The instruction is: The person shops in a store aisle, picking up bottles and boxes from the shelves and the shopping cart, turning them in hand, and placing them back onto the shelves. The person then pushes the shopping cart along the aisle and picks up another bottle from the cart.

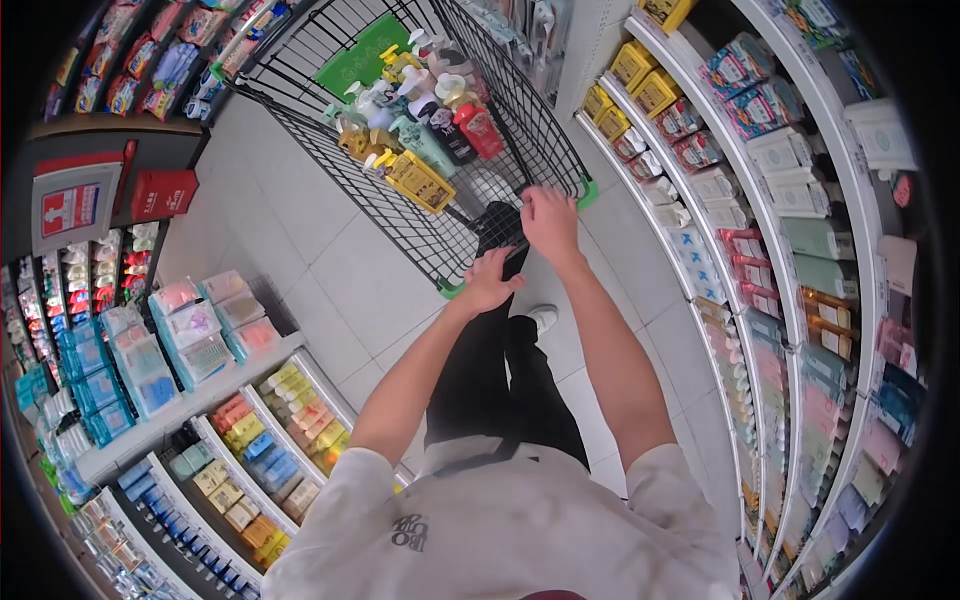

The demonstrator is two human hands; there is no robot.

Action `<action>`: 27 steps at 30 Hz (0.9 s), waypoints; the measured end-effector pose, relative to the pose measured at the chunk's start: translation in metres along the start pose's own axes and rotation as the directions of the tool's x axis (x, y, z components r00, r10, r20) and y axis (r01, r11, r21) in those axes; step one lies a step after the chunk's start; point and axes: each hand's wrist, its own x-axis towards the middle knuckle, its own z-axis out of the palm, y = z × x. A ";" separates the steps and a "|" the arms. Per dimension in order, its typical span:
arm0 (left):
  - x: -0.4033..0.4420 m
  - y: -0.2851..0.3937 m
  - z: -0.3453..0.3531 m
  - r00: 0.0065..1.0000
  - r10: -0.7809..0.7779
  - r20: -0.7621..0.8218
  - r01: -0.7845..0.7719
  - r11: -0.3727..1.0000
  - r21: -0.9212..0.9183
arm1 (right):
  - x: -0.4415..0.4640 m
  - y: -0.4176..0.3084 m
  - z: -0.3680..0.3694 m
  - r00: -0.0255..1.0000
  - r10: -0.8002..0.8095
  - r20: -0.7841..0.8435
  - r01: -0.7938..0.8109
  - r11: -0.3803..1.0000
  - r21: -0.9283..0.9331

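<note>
A black wire shopping cart (340, 165) with green corners stands in front of me. Several pump bottles are inside, among them a yellow one (420, 183), a red one (478, 130), a black one (450, 137) and a pale green one (425, 147). A green panel (362, 62) is at the cart's far side. My left hand (488, 282) rests at the cart's near edge, fingers spread. My right hand (548, 222) is at the same edge farther right, with its fingers curled over the rim; what lies under them is hidden.
Shelves of boxed and bagged goods (770, 215) curve along the right. Lower left, a shelf unit (240, 380) carries packs and small bottles. A red box (163, 194) is by the left shelves. Pale floor tiles (330, 290) show between shelves and cart.
</note>
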 end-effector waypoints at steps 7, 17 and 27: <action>0.053 -0.059 -0.085 0.885 -0.025 -0.465 -0.085 0.973 -0.215 | -0.033 0.012 0.017 0.987 -0.159 0.024 0.160 0.984 -0.082; 0.153 -0.183 -0.154 0.804 0.201 -0.560 0.028 0.928 0.373 | -0.038 0.027 0.007 0.989 -0.139 -0.041 0.136 0.989 -0.066; 0.156 -0.153 -0.159 0.930 -0.029 -0.367 0.178 0.908 0.378 | -0.038 0.032 -0.001 0.990 -0.100 -0.103 0.090 0.991 -0.095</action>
